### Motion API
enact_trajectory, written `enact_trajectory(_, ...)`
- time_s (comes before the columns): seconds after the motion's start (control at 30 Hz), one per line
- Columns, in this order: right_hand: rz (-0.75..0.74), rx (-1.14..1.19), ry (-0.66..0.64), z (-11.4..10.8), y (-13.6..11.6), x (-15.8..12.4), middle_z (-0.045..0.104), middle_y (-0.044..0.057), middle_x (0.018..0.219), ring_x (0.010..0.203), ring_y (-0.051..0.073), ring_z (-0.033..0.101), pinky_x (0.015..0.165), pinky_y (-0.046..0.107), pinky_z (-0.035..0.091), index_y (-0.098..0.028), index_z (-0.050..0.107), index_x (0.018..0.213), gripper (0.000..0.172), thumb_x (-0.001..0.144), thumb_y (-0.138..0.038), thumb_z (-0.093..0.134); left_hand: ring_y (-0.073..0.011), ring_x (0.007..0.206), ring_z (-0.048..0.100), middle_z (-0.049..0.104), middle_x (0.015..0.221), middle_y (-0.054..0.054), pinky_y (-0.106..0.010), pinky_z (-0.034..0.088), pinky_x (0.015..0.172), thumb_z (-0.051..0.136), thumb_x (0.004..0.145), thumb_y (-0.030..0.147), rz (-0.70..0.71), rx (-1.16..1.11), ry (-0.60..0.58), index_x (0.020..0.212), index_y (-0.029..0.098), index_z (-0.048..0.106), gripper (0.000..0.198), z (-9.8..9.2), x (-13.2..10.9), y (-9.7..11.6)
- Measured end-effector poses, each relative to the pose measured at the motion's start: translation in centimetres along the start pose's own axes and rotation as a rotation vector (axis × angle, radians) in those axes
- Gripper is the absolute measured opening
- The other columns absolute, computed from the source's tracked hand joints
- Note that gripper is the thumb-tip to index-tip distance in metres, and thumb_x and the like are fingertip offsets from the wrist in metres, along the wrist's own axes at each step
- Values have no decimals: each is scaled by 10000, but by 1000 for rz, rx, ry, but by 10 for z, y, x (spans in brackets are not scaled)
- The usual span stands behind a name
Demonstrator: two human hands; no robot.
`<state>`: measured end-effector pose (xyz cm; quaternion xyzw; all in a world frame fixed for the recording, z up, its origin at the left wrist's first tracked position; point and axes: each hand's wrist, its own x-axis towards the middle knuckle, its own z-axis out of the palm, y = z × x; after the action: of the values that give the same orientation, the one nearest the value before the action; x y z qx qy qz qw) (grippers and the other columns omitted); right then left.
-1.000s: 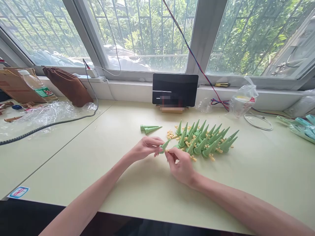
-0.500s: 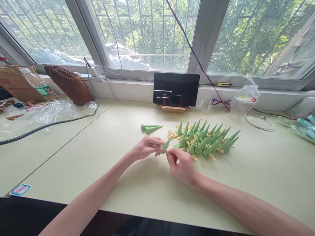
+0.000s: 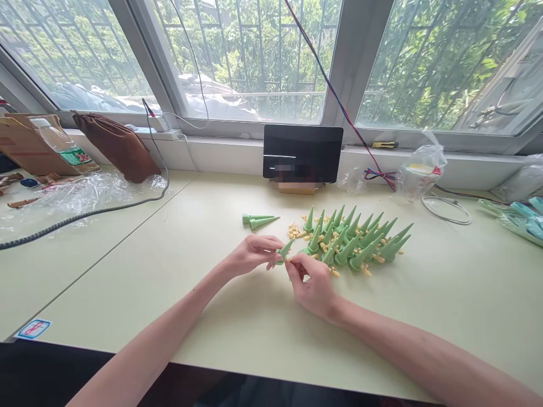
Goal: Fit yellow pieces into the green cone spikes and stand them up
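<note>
My left hand (image 3: 255,254) is closed around the base of a green plastic spike (image 3: 287,249), its tip pointing up and to the right. Against the side of that spike, my right hand (image 3: 311,281) pinches a small yellow valve piece, mostly hidden by the fingertips. Just beyond my right hand stand several green spikes (image 3: 348,257) in tight rows, with yellow valve pieces on their sides. A little heap of loose yellow valves (image 3: 294,230) lies at their left end. Two more green spikes (image 3: 263,221) lie flat behind my left hand.
A black tablet (image 3: 303,152) leans on a stand at the back. A braided cable (image 3: 106,209) crosses the left side near crumpled plastic wrap (image 3: 91,195) and a brown pouch (image 3: 116,147). At the right are a bagged cup (image 3: 419,175) and a coiled white cable (image 3: 445,210).
Both hands keep the same hold on the spike and the yellow piece. The whole view has shifted very slightly; nothing else has visibly moved.
</note>
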<state>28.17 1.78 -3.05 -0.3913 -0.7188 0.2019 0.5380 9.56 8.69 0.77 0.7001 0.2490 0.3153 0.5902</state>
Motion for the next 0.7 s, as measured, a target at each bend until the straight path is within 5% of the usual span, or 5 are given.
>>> enact_trajectory(0.7,-14,10,15,0,1,-1,479,-33,604,488,93,397,463,215,354,-207,511,760,204,963,-220,494,-106,622,583,686,953,-116,-243,538,541,781,810,260,37,-56,1,974,186,819,184,-1,0,-3)
